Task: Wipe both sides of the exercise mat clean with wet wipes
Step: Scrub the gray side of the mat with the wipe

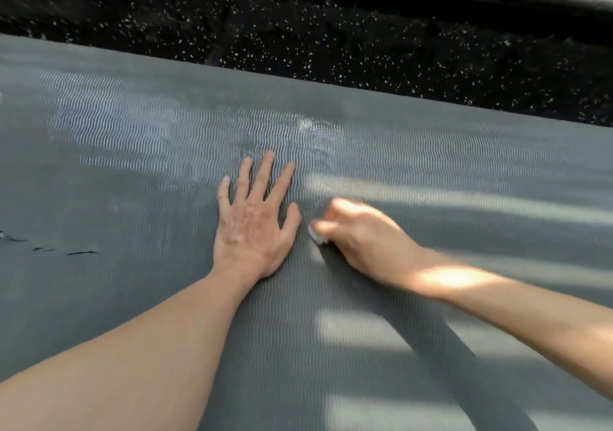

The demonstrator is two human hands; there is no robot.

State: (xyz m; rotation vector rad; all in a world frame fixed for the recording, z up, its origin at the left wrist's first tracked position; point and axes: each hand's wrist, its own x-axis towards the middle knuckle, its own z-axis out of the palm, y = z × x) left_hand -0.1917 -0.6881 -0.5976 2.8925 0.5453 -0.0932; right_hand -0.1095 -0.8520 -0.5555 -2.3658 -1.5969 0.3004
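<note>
A grey foam exercise mat (431,171) with a fine wavy ribbed texture lies flat across a black rubber floor flecked with white (331,42), and it fills most of what can be seen. The left hand (253,221) is pressed palm-down on the mat near its middle, fingers straight and spread. Just beside it, the right hand (360,234) is blurred, its fingers curled round a small crumpled white wet wipe (316,236) held against the mat's surface, with a wet sheen (311,125) farther up.
</note>
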